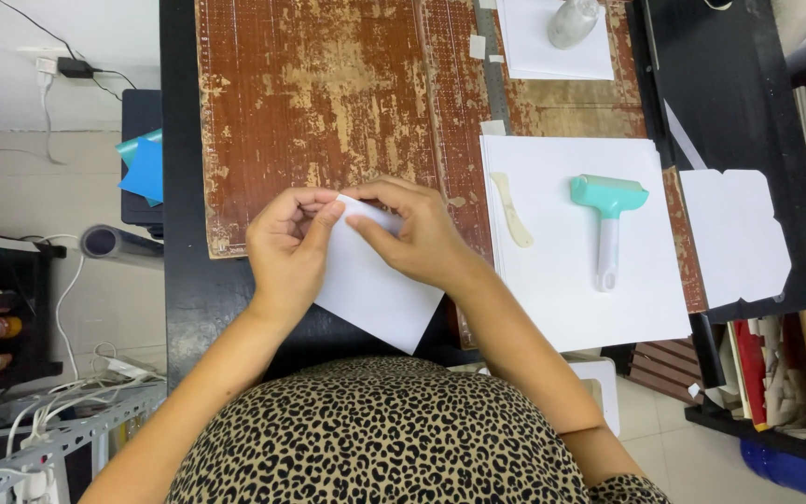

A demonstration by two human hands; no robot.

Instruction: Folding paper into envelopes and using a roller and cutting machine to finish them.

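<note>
My left hand (289, 245) and my right hand (410, 231) both pinch the top corner of a white sheet of paper (375, 299), held tilted over the front of the dark table (184, 280). The fingertips of both hands meet at that corner. The lower part of the sheet hangs toward my body. Behind the hands lies a worn reddish-brown board (328, 103).
To the right lies a stack of white sheets (562, 308) carrying a teal roller with a white handle (608, 224) and a cream flat folding tool (513, 211). A cut white card shape (737, 238) lies further right. More white paper (552, 51) lies at the back.
</note>
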